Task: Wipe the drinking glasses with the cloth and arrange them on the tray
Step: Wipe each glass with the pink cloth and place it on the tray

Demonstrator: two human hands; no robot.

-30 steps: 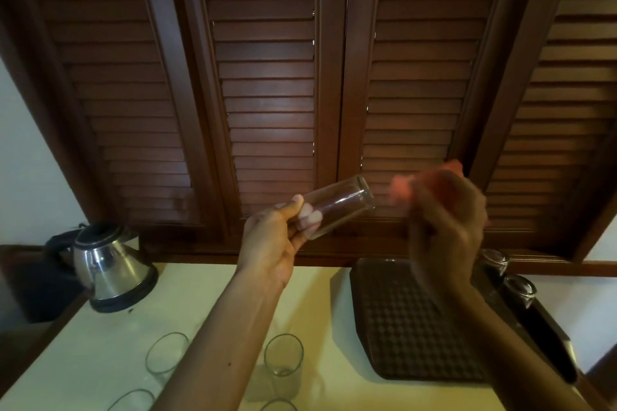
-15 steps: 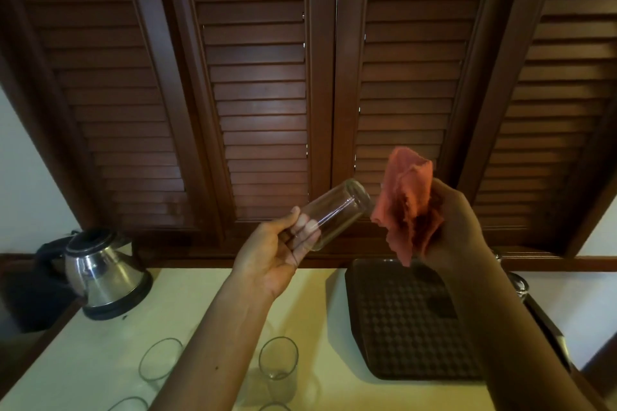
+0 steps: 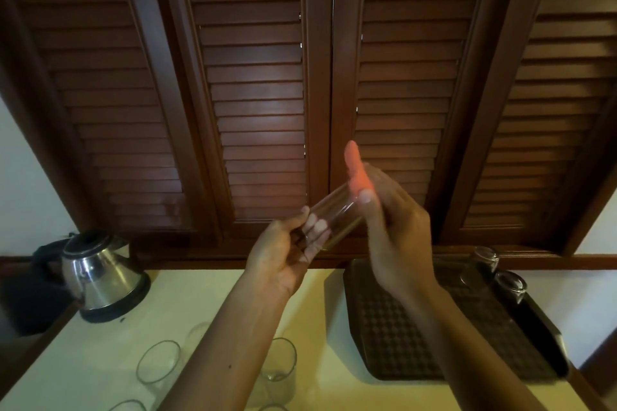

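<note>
My left hand (image 3: 287, 253) grips the base of a clear drinking glass (image 3: 334, 213), held tilted in the air with its mouth toward the right. My right hand (image 3: 390, 230) holds an orange cloth (image 3: 357, 167) against the glass's mouth; most of the cloth is hidden behind the hand and a corner sticks up. The dark patterned tray (image 3: 394, 337) lies on the cream table at the right, with two upturned glasses (image 3: 484, 259) (image 3: 510, 284) at its far right edge. Several more glasses, one of them (image 3: 157, 364) and another (image 3: 278, 364), stand on the table below my arms.
A steel kettle (image 3: 100, 274) stands at the table's back left. Brown louvred shutters (image 3: 260, 93) fill the wall behind. The cream table (image 3: 187, 304) runs from the kettle to the tray.
My right hand has brought the cloth left from beside the glass up to its mouth. The left hand keeps the glass in about the same place.
</note>
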